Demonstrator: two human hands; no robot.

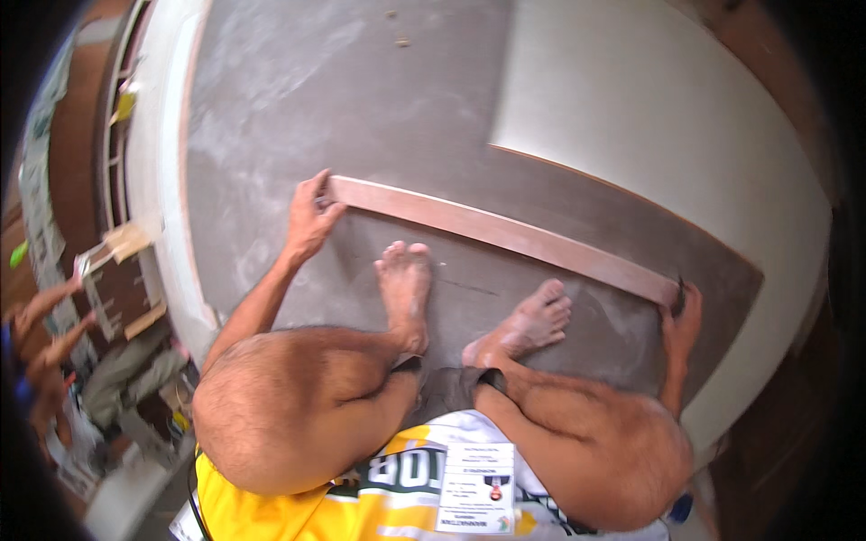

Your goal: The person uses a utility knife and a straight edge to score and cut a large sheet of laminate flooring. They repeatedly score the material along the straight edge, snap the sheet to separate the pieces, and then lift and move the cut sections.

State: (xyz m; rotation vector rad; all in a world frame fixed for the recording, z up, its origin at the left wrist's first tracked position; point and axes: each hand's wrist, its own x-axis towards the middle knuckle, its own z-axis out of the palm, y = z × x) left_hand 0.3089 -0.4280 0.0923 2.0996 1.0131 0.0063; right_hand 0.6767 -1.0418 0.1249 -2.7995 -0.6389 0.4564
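Observation:
A long, narrow wooden strip (496, 230) spans the space in front of my bare feet, slanting down from left to right. My left hand (314, 221) grips its left end between thumb and fingers. At the other end, my right hand (683, 316) holds the strip, and a small dark thing shows by its fingertips, too small to make out. Beneath the strip is a grey, dusty board-like surface (271, 117). Whether the strip rests flat on it or is slightly raised, I cannot tell.
A large pale panel (631, 99) with a thin brown edge lies at the upper right. Along the left runs a white edge strip (171, 135). Further left, another person's hands (68, 316) touch a small wooden frame (124, 287). My feet (406, 288) stand on the grey surface.

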